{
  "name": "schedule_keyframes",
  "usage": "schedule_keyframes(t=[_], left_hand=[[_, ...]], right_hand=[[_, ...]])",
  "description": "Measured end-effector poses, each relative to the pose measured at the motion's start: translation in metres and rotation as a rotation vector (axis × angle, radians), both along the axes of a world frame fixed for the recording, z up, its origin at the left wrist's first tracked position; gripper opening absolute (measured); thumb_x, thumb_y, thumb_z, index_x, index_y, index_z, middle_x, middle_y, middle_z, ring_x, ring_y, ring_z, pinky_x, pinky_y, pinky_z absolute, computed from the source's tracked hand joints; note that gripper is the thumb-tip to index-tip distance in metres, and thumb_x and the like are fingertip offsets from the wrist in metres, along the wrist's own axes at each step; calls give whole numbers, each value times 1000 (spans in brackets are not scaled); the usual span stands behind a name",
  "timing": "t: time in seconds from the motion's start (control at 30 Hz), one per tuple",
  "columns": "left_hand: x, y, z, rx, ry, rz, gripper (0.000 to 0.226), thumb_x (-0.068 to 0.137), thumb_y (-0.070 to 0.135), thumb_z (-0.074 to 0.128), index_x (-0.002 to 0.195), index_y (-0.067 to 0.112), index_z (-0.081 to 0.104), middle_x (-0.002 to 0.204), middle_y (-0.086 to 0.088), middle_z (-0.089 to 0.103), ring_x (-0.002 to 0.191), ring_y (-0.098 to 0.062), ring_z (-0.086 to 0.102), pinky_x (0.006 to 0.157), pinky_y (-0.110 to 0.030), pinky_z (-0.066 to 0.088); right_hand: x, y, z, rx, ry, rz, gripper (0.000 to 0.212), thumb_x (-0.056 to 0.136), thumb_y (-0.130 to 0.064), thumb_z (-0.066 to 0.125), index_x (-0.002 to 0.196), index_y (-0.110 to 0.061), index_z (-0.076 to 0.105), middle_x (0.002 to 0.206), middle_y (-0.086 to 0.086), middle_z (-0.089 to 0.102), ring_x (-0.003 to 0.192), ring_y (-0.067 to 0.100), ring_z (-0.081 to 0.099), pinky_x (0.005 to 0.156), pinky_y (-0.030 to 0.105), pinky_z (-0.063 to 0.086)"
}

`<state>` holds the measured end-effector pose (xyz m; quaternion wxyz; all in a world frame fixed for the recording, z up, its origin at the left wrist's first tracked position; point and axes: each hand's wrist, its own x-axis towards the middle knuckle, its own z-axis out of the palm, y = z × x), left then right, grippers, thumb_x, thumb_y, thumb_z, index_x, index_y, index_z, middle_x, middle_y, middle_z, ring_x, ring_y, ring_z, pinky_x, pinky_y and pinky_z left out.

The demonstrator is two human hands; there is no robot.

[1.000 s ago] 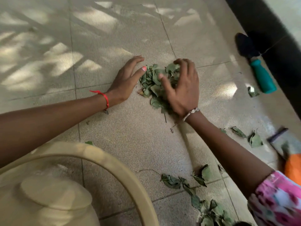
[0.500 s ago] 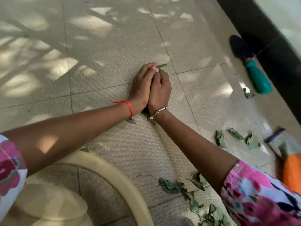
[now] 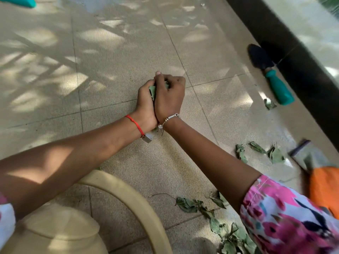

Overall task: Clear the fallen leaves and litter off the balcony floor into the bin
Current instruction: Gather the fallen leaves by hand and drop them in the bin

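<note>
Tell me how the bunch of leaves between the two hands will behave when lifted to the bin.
Probably very light and crumpling: the bunch of leaves squeezes small between the left hand and right hand. Likely to shed bits, since it's loose pieces; the scattered leaves look curled and dry. Hold the grip closed until over the bin.

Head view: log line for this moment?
left hand: grips leaf bunch | right hand: grips same | loose leaves: on floor | bin: lower left

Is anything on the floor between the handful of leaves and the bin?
Nothing visible. The left hand and right hand clasp the leaves; only bare floor lies between them and the bin. The loose leaves lie off to the right.
</note>
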<state>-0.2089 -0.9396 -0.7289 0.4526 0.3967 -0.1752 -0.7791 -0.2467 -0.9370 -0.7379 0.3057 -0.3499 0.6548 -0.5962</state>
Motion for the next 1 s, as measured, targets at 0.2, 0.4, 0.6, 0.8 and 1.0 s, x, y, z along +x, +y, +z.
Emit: schedule_keyframes(t=[0.2, 0.4, 0.6, 0.8, 1.0], left_hand=[[2, 8, 9, 52, -57, -71, 27, 96, 25, 42, 87, 8, 62, 83, -1, 63, 77, -9, 63, 76, -17, 48], [2, 8, 10, 88, -79, -128, 30, 94, 31, 43, 95, 11, 66, 92, -2, 68, 90, -14, 64, 87, -24, 48], [-3, 3, 3, 91, -150, -56, 34, 93, 34, 44, 96, 10, 68, 96, -7, 72, 89, -17, 69, 88, -30, 51], [-8, -6, -4, 37, -394, 231, 27, 88, 17, 53, 62, 11, 49, 65, -6, 55, 66, -23, 58, 65, -33, 51], [20, -30, -4, -50, -536, 386, 33, 89, 12, 53, 59, 15, 39, 48, 3, 42, 42, -13, 40, 44, -20, 30]], right_hand=[[1, 2, -5, -74, 228, -44, 26, 95, -16, 39, 83, 0, 55, 85, 3, 46, 79, 20, 48, 79, 38, 39], [-6, 4, -4, 45, 455, 50, 31, 100, -21, 29, 127, -13, 42, 118, -3, 59, 117, 14, 52, 115, 39, 4], [-16, -5, -10, 197, 757, -13, 41, 94, -35, 36, 132, -20, 39, 132, 5, 42, 129, 24, 33, 111, 50, 15], [-21, -6, -10, 140, 424, 79, 42, 95, -43, 41, 126, -15, 45, 126, 7, 46, 119, 22, 41, 103, 37, 30], [-64, -19, -24, 202, 425, 320, 39, 102, -25, 29, 129, -4, 50, 133, 12, 49, 120, 20, 45, 102, 29, 32]])
